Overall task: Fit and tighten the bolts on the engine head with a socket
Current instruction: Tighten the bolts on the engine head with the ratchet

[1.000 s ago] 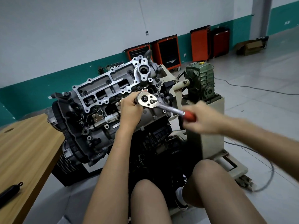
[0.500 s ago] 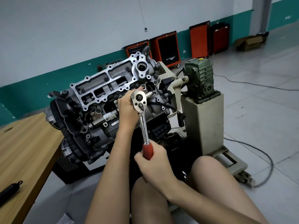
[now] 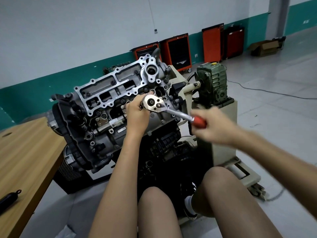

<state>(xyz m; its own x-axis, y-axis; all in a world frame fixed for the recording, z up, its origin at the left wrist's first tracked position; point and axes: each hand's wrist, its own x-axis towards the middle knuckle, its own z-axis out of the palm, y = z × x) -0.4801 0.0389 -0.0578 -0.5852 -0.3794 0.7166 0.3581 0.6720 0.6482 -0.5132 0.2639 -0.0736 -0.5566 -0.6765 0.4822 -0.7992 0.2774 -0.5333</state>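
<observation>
A seated person faces an engine (image 3: pixel 82 127) mounted on a stand and tilted so that the silver engine head (image 3: pixel 103 93) looks toward them. Several dark bolts (image 3: pixel 112 82) already sit in its frame.

The left hand (image 3: pixel 137 114) reaches to the right end of the engine head. Its grip is curled around the round head of a chrome ratchet (image 3: pixel 152 103), steadying it against the metal. The socket and the bolt beneath are hidden by the ratchet head and the fingers.

The shaft runs down and right to a red handle (image 3: pixel 199 121). The right hand (image 3: pixel 214 127) grasps the handle in a closed grip and is blurred, which suggests motion.

This looks like the tightening step on one bolt. The next move likely calls for swinging the handle while the left hand presses the socket square on the bolt, so it does not slip off. How tight the bolt is cannot be told.

At far left, a wooden desk (image 3: pixel 25 152) carries a black cylinder (image 3: pixel 8 200) with a ring at one end. Right of the engine, the cream stand (image 3: pixel 223 143) bears a green gearbox (image 3: pixel 212 81).

Behind is a white wall with a teal band (image 3: pixel 42 83). Orange tool cabinets (image 3: pixel 178 48) stand against the wall, with a cardboard box (image 3: pixel 265 47) to their right. A cable (image 3: pixel 257 90) trails across the grey floor.
</observation>
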